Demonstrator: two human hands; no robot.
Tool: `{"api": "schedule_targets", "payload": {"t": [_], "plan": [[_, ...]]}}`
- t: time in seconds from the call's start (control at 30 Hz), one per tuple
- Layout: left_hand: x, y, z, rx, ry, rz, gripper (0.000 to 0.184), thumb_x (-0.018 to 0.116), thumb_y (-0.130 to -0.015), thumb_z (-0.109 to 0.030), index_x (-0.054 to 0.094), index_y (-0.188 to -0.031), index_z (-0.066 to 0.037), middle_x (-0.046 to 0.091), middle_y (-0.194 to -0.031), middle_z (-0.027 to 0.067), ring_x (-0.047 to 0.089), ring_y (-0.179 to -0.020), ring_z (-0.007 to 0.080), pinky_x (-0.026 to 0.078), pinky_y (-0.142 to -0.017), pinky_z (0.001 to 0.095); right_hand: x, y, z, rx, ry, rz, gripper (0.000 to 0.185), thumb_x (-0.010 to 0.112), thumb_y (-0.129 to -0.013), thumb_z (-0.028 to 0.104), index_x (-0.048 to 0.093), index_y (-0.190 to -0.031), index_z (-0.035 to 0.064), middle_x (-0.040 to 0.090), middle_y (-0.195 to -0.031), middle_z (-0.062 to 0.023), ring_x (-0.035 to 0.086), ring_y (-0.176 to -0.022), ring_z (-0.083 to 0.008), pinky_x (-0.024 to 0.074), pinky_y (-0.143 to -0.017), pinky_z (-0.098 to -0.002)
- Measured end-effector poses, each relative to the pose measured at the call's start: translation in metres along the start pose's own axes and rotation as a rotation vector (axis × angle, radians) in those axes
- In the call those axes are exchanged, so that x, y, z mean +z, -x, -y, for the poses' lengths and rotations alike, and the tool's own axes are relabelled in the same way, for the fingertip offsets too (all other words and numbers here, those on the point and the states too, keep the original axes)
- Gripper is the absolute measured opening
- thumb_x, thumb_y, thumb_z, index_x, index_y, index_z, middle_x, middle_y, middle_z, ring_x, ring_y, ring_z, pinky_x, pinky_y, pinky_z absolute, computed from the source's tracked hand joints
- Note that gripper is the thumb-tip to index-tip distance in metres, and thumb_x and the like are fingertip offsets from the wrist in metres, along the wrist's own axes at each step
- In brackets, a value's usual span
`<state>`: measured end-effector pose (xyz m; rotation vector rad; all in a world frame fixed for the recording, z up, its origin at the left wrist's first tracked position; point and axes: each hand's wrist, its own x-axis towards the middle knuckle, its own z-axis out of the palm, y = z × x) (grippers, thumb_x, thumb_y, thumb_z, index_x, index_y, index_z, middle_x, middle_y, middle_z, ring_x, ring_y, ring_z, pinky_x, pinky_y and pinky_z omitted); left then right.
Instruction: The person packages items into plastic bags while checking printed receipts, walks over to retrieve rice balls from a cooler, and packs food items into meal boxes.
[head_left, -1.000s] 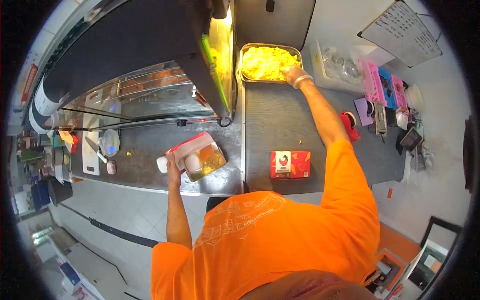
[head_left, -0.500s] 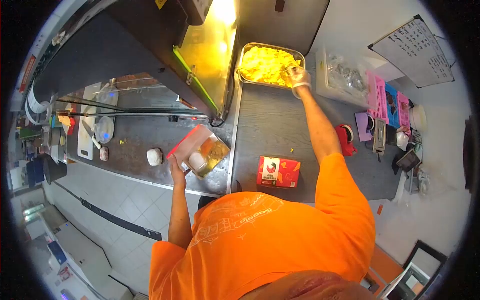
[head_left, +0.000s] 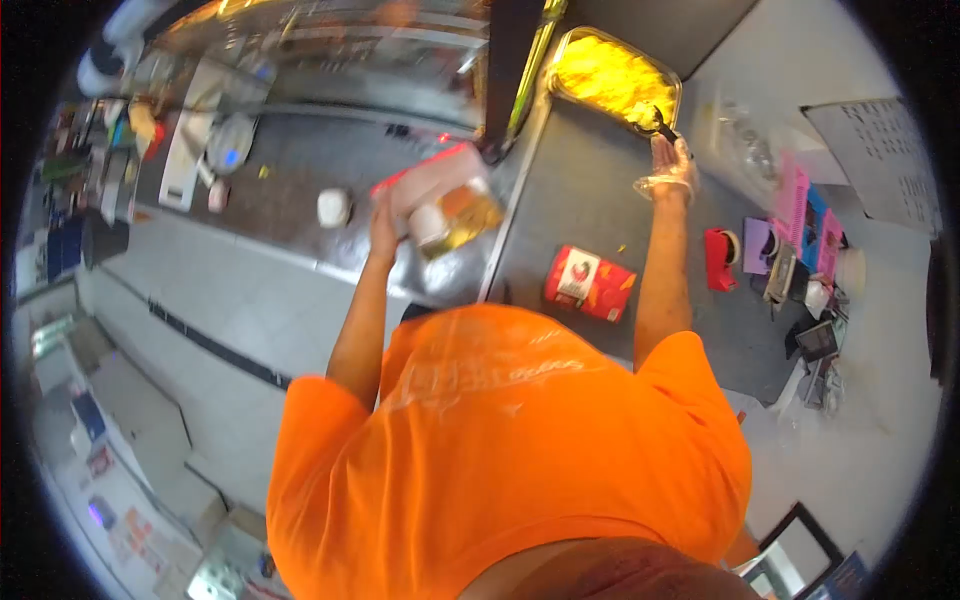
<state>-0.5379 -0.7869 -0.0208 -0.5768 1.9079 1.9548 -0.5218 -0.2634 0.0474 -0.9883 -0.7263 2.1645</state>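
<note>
My left hand [head_left: 384,232] grips the left side of an open food box [head_left: 410,196] with a red edge. Inside the box are a small white tub [head_left: 429,224] and yellow-brown food [head_left: 468,214], blurred by motion. In a clear glove, my right hand [head_left: 668,168] is at the near right corner of a metal tray [head_left: 679,92] heaped with yellow food [head_left: 605,75]. Its palm shows and its fingers look apart. A utensil with a black handle [head_left: 664,127] leans out of the food, its end close to my right fingertips.
A closed red box [head_left: 590,283] lies on the dark counter [head_left: 560,210]. Left of the food box sits a white lump-like item [head_left: 334,208]. On the right stand a red tape dispenser [head_left: 720,260] and pink baskets [head_left: 793,205]. A glass-fronted cabinet [head_left: 380,80] rises behind the counter.
My view has shifted and turned. The right hand has drawn back slightly from the yellow food and turned palm-up, baring the black handle. The left hand still holds the food box.
</note>
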Motion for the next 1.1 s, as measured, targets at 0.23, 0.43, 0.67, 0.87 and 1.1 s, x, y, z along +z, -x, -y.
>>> {"api": "schedule_targets", "payload": {"t": [0.23, 0.43, 0.67, 0.87, 1.1], "plan": [[0.002, 0.006, -0.023, -0.041, 0.009, 0.114, 0.088, 0.051, -0.084, -0.072, 0.037, -0.145, -0.010, 0.035, -0.147, 0.0177, 0.033, -0.135, 0.0394, 0.039, -0.096, 0.0662, -0.019, 0.225, -0.148, 0.064, 0.419, 0.286, 0.019, 0.070, -0.088, 0.020, 0.065, -0.092, 0.0016, 0.070, -0.082, -0.0088, 0.069, -0.077, -0.0254, 0.0580, -0.070, -0.0380], [-0.005, -0.001, -0.011, 0.025, 0.009, 0.133, 0.078, 0.050, -0.090, -0.063, 0.049, -0.133, 0.001, 0.055, -0.129, 0.0183, 0.051, -0.120, 0.0290, 0.039, -0.099, 0.0436, -0.025, 0.262, -0.190, -0.884, 1.231, 0.909, 0.019, 0.066, -0.090, 0.020, 0.065, -0.096, 0.0018, 0.072, -0.085, -0.0111, 0.071, -0.073, -0.0216, 0.0558, -0.069, -0.0335], [-0.003, 0.007, -0.023, 0.113, 0.025, 0.162, 0.069, 0.050, -0.094, -0.057, 0.057, -0.125, 0.003, 0.061, -0.120, 0.0158, 0.056, -0.111, 0.0221, 0.040, -0.097, 0.0329, -0.040, 0.247, -0.206, 0.058, 0.448, 0.290, 0.021, 0.066, -0.092, 0.013, 0.060, -0.093, -0.0073, 0.067, -0.082, -0.0200, 0.070, -0.072, -0.0305, 0.0597, -0.071, -0.0419], [0.002, 0.018, -0.031, 0.321, -0.053, 0.144, 0.057, 0.046, -0.099, -0.050, 0.056, -0.125, 0.000, 0.061, -0.119, 0.0134, 0.055, -0.111, 0.0210, 0.040, -0.098, 0.0316, -0.035, 0.268, -0.198, 0.035, 0.716, 0.468, 0.025, 0.070, -0.088, 0.018, 0.057, -0.092, -0.0024, 0.067, -0.082, -0.0166, 0.069, -0.073, -0.0298, 0.0594, -0.073, -0.0435], [-0.005, -0.029, -0.009, 0.421, -0.115, 0.286, 0.052, 0.038, -0.103, -0.044, 0.055, -0.128, -0.002, 0.058, -0.125, 0.0129, 0.049, -0.119, 0.0183, 0.034, -0.105, 0.0323, -0.043, 0.181, -0.100, 0.362, -0.097, -0.089, 0.026, 0.070, -0.088, 0.022, 0.062, -0.095, -0.0021, 0.070, -0.092, -0.0144, 0.070, -0.078, -0.0306, 0.0595, -0.074, -0.0431]]}}
